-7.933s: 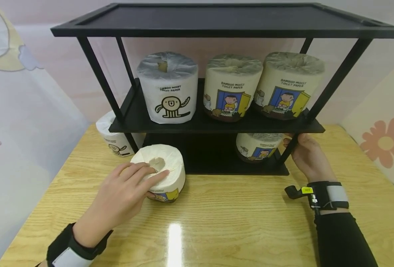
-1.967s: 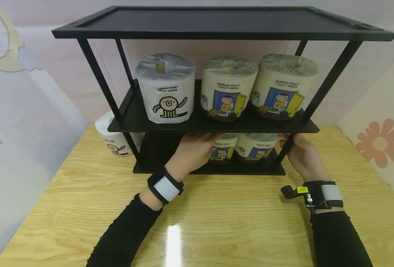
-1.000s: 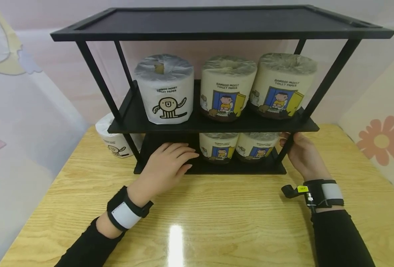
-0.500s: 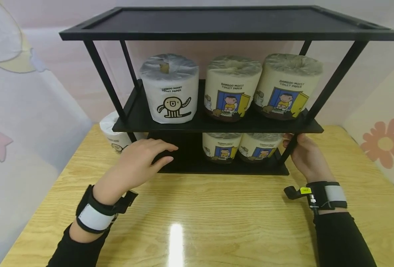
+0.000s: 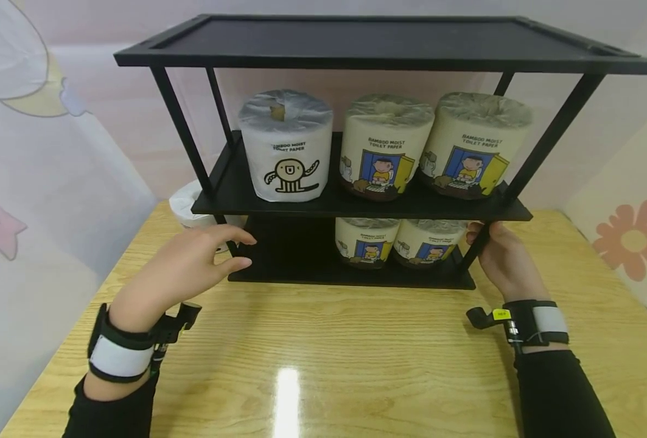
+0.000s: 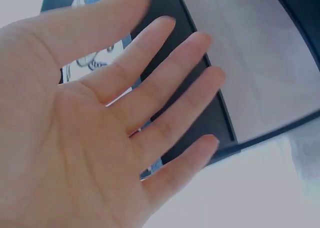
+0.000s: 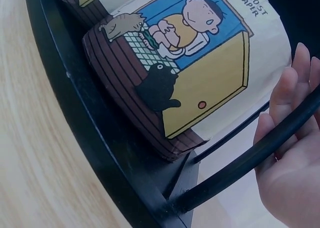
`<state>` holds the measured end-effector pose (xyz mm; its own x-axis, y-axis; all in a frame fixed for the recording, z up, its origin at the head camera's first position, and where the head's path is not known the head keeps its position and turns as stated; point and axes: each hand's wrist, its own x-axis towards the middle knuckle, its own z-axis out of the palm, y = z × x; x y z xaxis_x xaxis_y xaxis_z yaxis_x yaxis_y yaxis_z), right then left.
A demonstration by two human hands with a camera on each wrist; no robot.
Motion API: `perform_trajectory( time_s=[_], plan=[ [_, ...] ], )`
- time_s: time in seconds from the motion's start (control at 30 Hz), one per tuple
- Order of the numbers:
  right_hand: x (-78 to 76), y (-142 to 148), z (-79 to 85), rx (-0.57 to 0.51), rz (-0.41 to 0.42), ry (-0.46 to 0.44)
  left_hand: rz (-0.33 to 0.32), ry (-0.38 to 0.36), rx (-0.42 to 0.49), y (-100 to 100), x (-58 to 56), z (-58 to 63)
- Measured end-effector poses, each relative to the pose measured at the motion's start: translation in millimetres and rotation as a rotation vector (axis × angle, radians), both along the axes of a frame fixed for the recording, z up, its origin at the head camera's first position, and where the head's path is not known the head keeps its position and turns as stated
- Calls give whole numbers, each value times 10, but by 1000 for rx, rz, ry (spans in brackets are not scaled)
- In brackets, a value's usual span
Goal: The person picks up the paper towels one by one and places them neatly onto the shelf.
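Observation:
In the head view my left hand (image 5: pixel 178 267) hovers over the table's left side, thumb and fingers spread apart, nothing held. Just behind its fingertips is a white-wrapped toilet roll (image 5: pixel 187 204), partly covered by the hand, beside the black rack (image 5: pixel 350 207). The left wrist view confirms spread fingers (image 6: pixel 175 108). My right hand (image 5: pixel 506 261) is at the rack's right front post (image 7: pixel 250 155), its loosely bent fingers reaching behind it near a cream toilet roll (image 7: pixel 210 78); whether it touches the post is unclear. Another cream roll (image 5: pixel 366 243) stands beside that one on the bottom shelf.
On the middle shelf are a white roll (image 5: pixel 290 158) and two cream rolls, the nearer one (image 5: pixel 384 152) and the right one (image 5: pixel 471 149). The rack's top panel (image 5: pixel 383 42) overhangs them. A wooden table (image 5: pixel 356 359) lies in front, with patterned walls behind.
A cream roll once under my left hand on the table now stands on the bottom shelf. The left hand has let go and drawn back left toward the white roll. My right hand stays put.

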<state>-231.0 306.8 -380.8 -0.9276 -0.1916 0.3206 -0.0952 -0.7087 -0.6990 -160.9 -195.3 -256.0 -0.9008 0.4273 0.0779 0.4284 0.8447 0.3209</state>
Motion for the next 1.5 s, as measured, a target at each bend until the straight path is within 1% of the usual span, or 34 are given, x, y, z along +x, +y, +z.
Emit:
perform_trajectory(
  time_s=[0.13,0.2,0.33,0.47,0.5,0.57,0.63,0.67,0.8,0.87,0.9,1.0,1.1,1.27,1.37,1.43,1.5],
  plan=[
    [17,3,-14,9,-14,-12,35,-1,-21,-66,13,33],
    [19,5,-15,-9,-1,-15,54,-12,-23,-104,11,47],
    [18,2,-19,-34,8,-20,103,-75,-36,-200,-9,59],
    [17,-5,-24,-15,-20,-22,156,-149,-65,-305,-67,30],
    [18,-7,-25,-14,-24,-23,169,-158,-73,-329,-88,18],
    [15,-7,-22,-4,-32,-21,198,-154,-86,-371,-134,-8],
    [13,-8,-17,4,-32,-15,226,-93,-96,-402,-171,-30],
    [11,-8,-16,8,-33,-13,237,-44,-105,-413,-185,-39],
    [4,-7,-10,25,-39,-8,261,193,-143,-435,-216,-62],
    [2,-4,-11,33,-48,-11,271,264,-164,-438,-226,-73],
    [1,-4,-12,34,-49,-12,273,285,-171,-441,-232,-82],
    [5,-8,-12,37,-51,-14,287,312,-181,-454,-258,-116],
    [2,-16,-7,34,-49,-14,294,330,-200,-470,-312,-173],
    [1,-18,-7,21,-48,-9,291,356,-214,-465,-448,-307],
    [8,-18,-13,6,-46,-9,282,395,-206,-473,-521,-393],
    [13,-18,-15,9,-48,-9,277,417,-207,-489,-555,-445],
    [14,-20,-12,-6,-33,-9,282,410,-207,-503,-577,-477]
  ],
)
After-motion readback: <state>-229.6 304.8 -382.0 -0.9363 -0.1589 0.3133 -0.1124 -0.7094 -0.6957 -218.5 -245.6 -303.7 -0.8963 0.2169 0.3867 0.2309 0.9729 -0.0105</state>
